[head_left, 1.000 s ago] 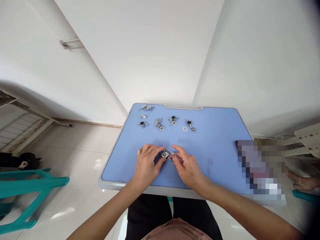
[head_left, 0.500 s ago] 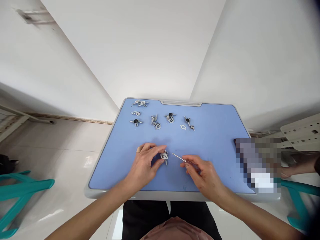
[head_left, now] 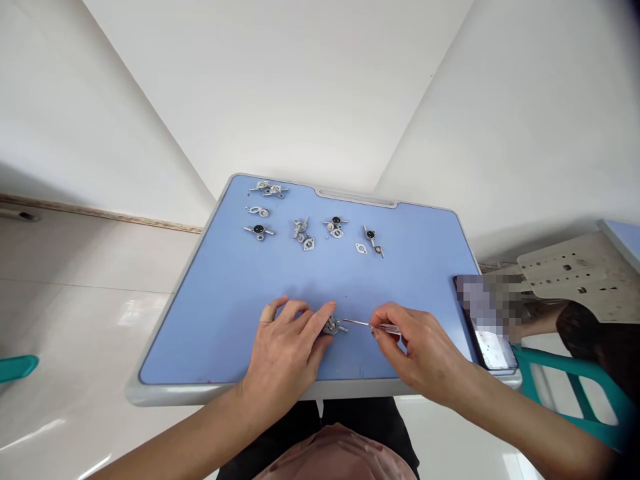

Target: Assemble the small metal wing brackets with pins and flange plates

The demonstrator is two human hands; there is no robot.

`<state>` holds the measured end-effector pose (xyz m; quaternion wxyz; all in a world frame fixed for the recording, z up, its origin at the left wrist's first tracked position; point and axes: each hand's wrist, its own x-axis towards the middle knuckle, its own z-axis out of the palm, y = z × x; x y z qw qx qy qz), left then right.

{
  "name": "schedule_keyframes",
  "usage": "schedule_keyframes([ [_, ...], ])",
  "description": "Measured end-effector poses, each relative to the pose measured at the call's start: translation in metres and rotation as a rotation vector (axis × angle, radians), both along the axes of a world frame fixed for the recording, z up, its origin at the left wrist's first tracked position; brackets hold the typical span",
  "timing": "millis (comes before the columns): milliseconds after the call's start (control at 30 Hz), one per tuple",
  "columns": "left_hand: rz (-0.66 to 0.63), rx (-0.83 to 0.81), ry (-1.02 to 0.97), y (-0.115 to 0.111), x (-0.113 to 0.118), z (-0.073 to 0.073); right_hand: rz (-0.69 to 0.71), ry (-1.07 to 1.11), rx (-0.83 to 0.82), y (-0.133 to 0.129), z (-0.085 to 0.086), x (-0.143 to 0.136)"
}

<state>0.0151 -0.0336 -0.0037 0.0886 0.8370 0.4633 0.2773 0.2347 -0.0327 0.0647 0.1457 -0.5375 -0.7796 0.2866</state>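
Fingers (head_left: 319,323) on our left hand (head_left: 283,350) are pinched around a small metal fitting (head_left: 331,326), down toward the front of the blue tabletop (head_left: 215,320), around the middle. In our right hand (head_left: 425,353) the fingers are closed on the clear handle of a screwdriver (head_left: 359,323), its thin shaft pointing left at the fitting, tip just beside it. Can't tell from here if the two touch. Farther back we've got more bits in little groups, like a black-topped fitting (head_left: 259,229) on the left and a flat plate (head_left: 361,249) more to the right. A phone (head_left: 495,350) lies by the right edge, partly pixelated.
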Motion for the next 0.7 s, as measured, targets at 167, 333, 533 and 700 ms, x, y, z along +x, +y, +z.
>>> schedule_keyframes([
  [167,0.164,-0.001,-0.034,-0.005,0.006,0.000,-0.097,0.138,-0.111,0.001,0.005,0.000],
  [333,0.240,-0.029,-0.075,-0.007,0.013,-0.001,-0.195,0.335,-0.107,-0.001,-0.006,-0.001],
  [533,0.244,-0.012,-0.118,-0.005,0.015,-0.004,-0.226,0.316,-0.162,-0.001,-0.018,-0.007],
  [700,0.209,0.005,-0.174,-0.005,0.017,-0.006,-0.224,0.290,-0.123,-0.002,-0.016,-0.009],
])
